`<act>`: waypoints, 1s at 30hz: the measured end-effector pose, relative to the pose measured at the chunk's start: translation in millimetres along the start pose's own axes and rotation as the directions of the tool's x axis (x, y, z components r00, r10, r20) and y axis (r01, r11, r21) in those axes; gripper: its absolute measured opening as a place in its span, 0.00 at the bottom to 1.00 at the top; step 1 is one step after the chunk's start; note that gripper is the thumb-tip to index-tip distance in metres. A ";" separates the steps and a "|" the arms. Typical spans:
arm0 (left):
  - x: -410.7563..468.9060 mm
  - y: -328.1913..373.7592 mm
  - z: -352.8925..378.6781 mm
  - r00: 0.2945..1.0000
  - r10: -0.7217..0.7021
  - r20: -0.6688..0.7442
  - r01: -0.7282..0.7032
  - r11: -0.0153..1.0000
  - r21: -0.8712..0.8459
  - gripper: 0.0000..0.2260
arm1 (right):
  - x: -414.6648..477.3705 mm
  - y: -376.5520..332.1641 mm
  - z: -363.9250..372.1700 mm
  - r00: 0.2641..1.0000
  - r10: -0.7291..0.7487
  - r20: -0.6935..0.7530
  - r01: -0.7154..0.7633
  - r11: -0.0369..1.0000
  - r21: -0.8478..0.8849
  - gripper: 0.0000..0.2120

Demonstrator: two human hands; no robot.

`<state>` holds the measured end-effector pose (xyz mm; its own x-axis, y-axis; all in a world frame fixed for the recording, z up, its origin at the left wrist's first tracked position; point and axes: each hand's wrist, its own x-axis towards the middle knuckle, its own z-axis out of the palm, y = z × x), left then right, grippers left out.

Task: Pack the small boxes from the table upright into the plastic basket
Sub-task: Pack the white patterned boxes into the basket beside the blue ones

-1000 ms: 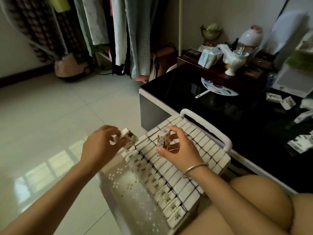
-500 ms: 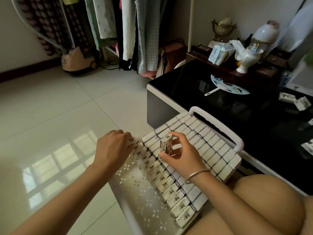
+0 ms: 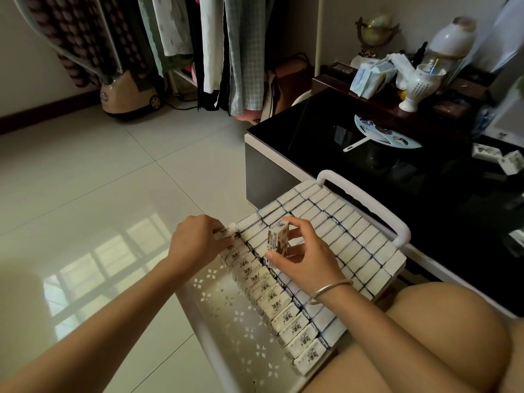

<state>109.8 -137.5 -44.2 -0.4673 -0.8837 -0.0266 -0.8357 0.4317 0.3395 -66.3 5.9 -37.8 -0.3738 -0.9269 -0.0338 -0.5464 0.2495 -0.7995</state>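
- The left hand point(image 3: 198, 243) pinched a small white printed cardboard box point(image 3: 226, 231) at the far end of the left row in the white perforated plastic basket point(image 3: 232, 321).
- The right hand point(image 3: 307, 260) held a second box point(image 3: 278, 241) upright over the packed rows point(image 3: 343, 236).
- Loose boxes point(image 3: 485, 151) lay near the glossy black counter's point(image 3: 397, 177) right edge.

A lived-in room of a home: clothes point(image 3: 226, 46) hang on a rack by the wall above a glossy tiled floor point(image 3: 85, 194). A garment steamer point(image 3: 130, 95) stands beneath. The black glass table point(image 3: 368, 171) carries a hand fan point(image 3: 388, 131), tissue packs point(image 3: 368, 76) and a porcelain cup point(image 3: 419, 86).
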 end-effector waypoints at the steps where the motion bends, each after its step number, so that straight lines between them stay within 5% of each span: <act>1: 2.1 2.6 1.0 1.000 0.004 0.014 -0.004 1.000 0.015 0.08 | 0.0 0.1 0.0 1.000 0.001 -0.002 -0.001 1.000 0.002 0.30; 8: 1.8 2.2 -18.2 0.985 -0.023 0.170 0.028 0.999 -0.028 0.18 | 0.9 1.5 -1.2 1.000 0.001 -0.003 -0.001 1.000 0.011 0.30; 11: 2.2 -4.4 -22.9 0.979 -0.143 0.146 0.164 0.976 -0.143 0.16 | 0.8 1.6 0.5 1.000 0.001 -0.008 0.000 1.000 0.014 0.30; 15: 9.1 -3.9 -20.0 0.914 -0.253 0.317 0.352 0.884 -0.307 0.17 | 1.6 -0.1 3.3 1.000 -0.009 -0.004 0.009 1.000 0.016 0.30; 25: 11.1 2.8 1.3 0.860 -0.370 0.351 0.443 0.883 -0.154 0.20 | 2.1 0.4 5.6 1.000 -0.016 -0.007 0.016 0.999 0.028 0.31; 27: 11.3 4.7 0.7 0.821 -0.394 0.413 0.493 0.853 -0.168 0.21 | 1.7 -0.4 5.3 1.000 -0.017 -0.006 0.017 1.000 0.025 0.30; 30: 6.8 10.1 -3.3 0.665 -0.384 0.641 0.678 0.671 -0.301 0.22 | 0.0 -1.4 4.2 1.000 -0.017 -0.009 0.017 1.000 0.020 0.30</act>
<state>99.2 -139.7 -37.9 -0.1743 -0.6375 -0.7504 -0.7902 -0.3642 0.4929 -62.4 4.4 -39.2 -0.3711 -0.9285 -0.0147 -0.5374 0.2277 -0.8120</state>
